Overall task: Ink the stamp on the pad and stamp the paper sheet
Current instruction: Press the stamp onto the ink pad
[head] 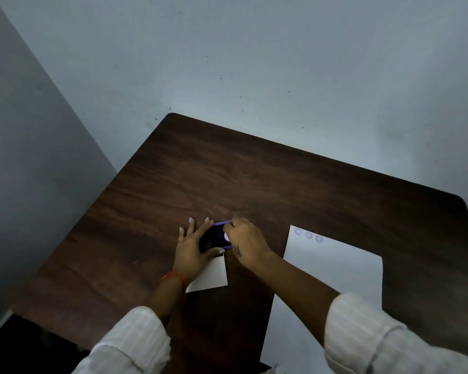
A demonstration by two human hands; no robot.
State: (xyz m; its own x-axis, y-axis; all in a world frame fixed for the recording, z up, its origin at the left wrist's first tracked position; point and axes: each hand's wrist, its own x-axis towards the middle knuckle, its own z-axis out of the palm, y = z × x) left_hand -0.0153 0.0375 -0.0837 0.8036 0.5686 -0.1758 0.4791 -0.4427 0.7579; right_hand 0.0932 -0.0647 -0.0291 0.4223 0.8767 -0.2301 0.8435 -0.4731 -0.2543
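A purple-rimmed ink pad [217, 235] with a dark inking surface lies open on the dark wooden table [254, 179]. My left hand [193, 248] rests on the pad's left side, fingers spread and thumb along its near edge, holding it still. My right hand [245, 242] is closed around a small light-purple stamp [226, 235], pressing it onto the pad's right part; most of the stamp is hidden by my fingers. The white paper sheet [333, 268] lies to the right and carries three round purple prints near its far left corner.
A smaller white piece [212, 275] lies just below the pad, partly under my left wrist. Grey walls rise close behind and to the left of the table. The table's left edge drops to a dark floor.
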